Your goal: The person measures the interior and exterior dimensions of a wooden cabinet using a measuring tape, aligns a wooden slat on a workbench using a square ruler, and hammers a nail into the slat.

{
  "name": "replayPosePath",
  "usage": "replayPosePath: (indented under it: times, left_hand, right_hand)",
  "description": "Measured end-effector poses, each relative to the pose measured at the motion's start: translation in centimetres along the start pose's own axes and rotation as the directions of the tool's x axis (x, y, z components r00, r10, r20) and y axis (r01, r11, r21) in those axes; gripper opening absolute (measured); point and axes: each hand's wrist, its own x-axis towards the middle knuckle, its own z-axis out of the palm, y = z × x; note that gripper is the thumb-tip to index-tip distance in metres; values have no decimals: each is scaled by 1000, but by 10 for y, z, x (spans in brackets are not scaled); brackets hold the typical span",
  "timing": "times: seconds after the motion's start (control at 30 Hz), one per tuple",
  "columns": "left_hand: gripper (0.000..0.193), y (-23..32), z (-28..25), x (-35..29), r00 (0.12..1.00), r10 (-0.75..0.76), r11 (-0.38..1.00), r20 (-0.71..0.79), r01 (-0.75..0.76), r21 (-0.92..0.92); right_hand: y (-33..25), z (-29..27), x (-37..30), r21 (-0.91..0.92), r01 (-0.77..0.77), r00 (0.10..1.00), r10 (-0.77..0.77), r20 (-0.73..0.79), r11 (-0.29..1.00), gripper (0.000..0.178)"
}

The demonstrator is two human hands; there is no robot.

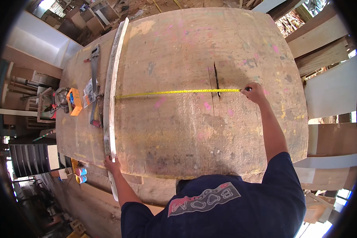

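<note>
My right hand (254,93), over the right half of the worn wooden tabletop (178,135), is closed on the dark end of a tape measure (248,89). Its yellow blade (178,92) stretches left across the board to a long pale strip (112,119). That strip runs from the far edge of the table to past the near one, with a greyish band along its left side. Near the front edge, my left hand (112,164) grips the strip's near part; its fingers are partly hidden. A dark split (216,79) in the tabletop lies just beyond the blade.
Left of the strip lie a handsaw (94,67), a second saw (95,114) and a clear plastic bag (89,91). An orange box (74,102) stands beside a grey power tool (61,99). Paint tins (81,175) are below left. Boards (333,91) lean along the right.
</note>
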Motion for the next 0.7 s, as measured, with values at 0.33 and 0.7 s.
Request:
replayPosePath:
  times: [0.33,0.7]
  left_hand:
    - [90,6,-17,28,991,-113,993,78,109,54]
    - [91,31,-13,4,998,-47,995,-33,44,-94]
  right_hand:
    - [-2,-3,10,1,16,997,-16,75,1000,29]
    - [-5,-10,19,61,-153,969,138,203,986,32]
